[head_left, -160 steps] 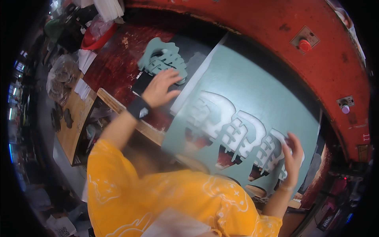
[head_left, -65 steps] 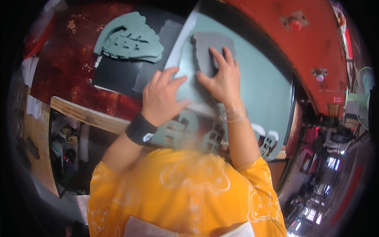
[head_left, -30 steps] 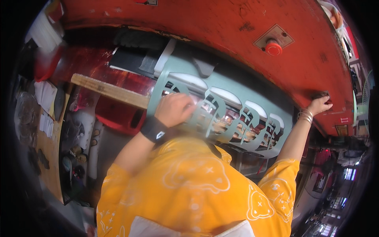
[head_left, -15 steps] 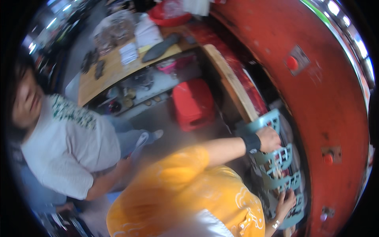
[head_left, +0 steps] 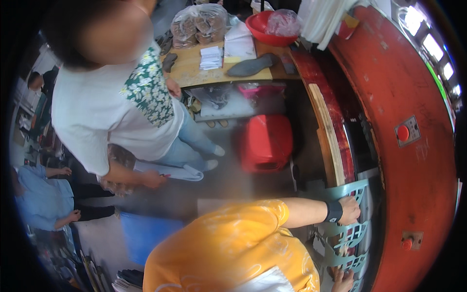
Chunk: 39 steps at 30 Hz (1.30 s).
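Observation:
My left hand (head_left: 349,210), with a black band at the wrist, reaches right across a teal openwork plastic basket (head_left: 357,187). Its fingers are bent over the basket's slatted side. Nearer the lower edge, my right hand (head_left: 343,281) curls its fingers around another slatted teal part. Small objects inside are partly visible between the slats, too unclear to name. Both hands are beside the large red machine (head_left: 418,187), at its near side. My orange sleeve and shirt hide the lower middle of the view.
A person in a white top (head_left: 97,117) stands at left, holding papers (head_left: 170,173). Beyond are a red stool (head_left: 267,146) and a wooden table (head_left: 194,73) bearing a grey sole (head_left: 250,65) and a red basin (head_left: 267,34). A wooden beam (head_left: 326,134) runs towards the basket.
The view has shifted, so surroundings appear lower and farther right. The nearby person now looks more upright. Both my hands stay at the teal basket.

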{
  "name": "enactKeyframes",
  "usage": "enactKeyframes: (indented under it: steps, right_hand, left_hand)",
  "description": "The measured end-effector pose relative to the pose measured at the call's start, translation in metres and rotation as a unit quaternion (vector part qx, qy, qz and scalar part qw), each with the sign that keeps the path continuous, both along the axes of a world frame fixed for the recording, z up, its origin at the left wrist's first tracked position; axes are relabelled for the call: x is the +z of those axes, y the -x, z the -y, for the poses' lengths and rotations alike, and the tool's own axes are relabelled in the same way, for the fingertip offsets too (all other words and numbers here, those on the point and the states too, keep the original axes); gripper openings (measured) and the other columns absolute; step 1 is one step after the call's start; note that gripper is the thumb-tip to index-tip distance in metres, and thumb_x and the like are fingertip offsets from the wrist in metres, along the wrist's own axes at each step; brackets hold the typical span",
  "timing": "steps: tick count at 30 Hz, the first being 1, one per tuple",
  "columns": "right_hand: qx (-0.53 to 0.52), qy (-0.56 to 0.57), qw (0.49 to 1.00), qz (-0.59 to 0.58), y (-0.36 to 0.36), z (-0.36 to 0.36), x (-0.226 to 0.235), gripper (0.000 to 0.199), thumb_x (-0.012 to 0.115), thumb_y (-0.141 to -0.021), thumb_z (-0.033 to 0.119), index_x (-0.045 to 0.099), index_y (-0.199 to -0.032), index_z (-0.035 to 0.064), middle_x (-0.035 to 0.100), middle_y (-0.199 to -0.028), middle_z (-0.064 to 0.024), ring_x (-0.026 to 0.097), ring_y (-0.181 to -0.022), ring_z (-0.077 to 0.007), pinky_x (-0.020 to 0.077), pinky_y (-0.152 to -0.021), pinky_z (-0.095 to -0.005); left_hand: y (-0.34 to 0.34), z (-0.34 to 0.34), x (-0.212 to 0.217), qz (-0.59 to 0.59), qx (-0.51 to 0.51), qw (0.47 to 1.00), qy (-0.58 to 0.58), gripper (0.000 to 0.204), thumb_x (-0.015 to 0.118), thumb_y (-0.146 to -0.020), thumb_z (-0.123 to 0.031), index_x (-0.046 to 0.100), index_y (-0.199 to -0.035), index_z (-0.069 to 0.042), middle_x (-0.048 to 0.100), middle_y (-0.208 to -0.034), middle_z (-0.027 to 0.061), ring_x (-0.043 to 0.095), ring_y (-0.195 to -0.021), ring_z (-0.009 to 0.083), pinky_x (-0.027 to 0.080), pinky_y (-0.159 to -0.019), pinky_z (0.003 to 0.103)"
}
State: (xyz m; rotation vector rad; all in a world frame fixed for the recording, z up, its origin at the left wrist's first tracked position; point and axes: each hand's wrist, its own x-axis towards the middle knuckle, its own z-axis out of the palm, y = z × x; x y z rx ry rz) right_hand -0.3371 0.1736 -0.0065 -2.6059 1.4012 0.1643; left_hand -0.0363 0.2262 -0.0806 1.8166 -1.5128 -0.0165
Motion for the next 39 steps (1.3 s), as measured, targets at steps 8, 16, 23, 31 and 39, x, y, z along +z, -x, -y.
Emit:
enactKeyframes:
  steps: [8,16,23,31,39]
  right_hand:
    - [-0.053,-0.201,0.977,0.041,-0.072,0.055,0.099,0.059,0.067,-0.078,0.043,0.058,-0.119,0.0023,0.063,-0.105,-0.0228,0.059,-0.099,-0.0326,0.045,-0.087,-0.0432]
    - [0.151,-0.149,0.96,0.183,-0.136,0.102,0.081,0.03,0.059,-0.089,0.009,0.058,-0.117,-0.002,0.065,-0.103,-0.0189,0.062,-0.091,-0.0224,0.0492,-0.077,-0.0333]
    - [0.189,-0.141,0.935,0.264,-0.184,0.15,0.051,0.036,0.063,-0.089,0.018,0.058,-0.119,-0.0015,0.064,-0.108,-0.0181,0.061,-0.093,-0.0247,0.0496,-0.08,-0.0356]
    - [0.319,0.052,0.874,0.364,-0.273,0.205,-0.032,0.045,0.068,-0.085,0.027,0.058,-0.117,-0.0029,0.058,-0.114,-0.0226,0.054,-0.104,-0.0343,0.0447,-0.09,-0.042]
    - [0.277,0.276,0.909,0.144,-0.348,0.241,-0.119,0.076,0.061,-0.073,0.069,0.06,-0.117,0.0064,0.055,-0.124,-0.0174,0.05,-0.116,-0.0359,0.04,-0.096,-0.0497]
  left_hand:
    - [-0.002,-0.003,0.009,-0.007,-0.014,1.0,0.017,0.03,0.065,-0.071,-0.033,0.066,-0.061,-0.005,0.062,-0.062,0.0132,0.062,-0.064,0.0309,0.047,-0.064,0.041]
    - [0.005,-0.006,0.008,0.003,-0.014,0.999,-0.036,0.029,0.063,-0.075,-0.036,0.065,-0.069,-0.008,0.061,-0.073,0.006,0.058,-0.078,0.0242,0.043,-0.076,0.039]
    - [-0.003,0.0,-0.003,0.005,-0.02,0.999,0.026,0.027,0.066,-0.073,-0.033,0.065,-0.065,-0.007,0.06,-0.066,0.0077,0.059,-0.072,0.0269,0.043,-0.068,0.041]
    - [-0.034,0.052,-0.077,0.025,-0.037,0.998,0.044,0.03,0.062,-0.074,-0.033,0.062,-0.06,-0.007,0.061,-0.065,0.0091,0.059,-0.068,0.0276,0.043,-0.065,0.042]
    - [-0.075,0.117,-0.145,0.084,-0.058,0.994,-0.038,0.038,0.055,-0.081,-0.044,0.068,-0.066,-0.011,0.064,-0.066,0.008,0.062,-0.062,0.0276,0.049,-0.058,0.042]
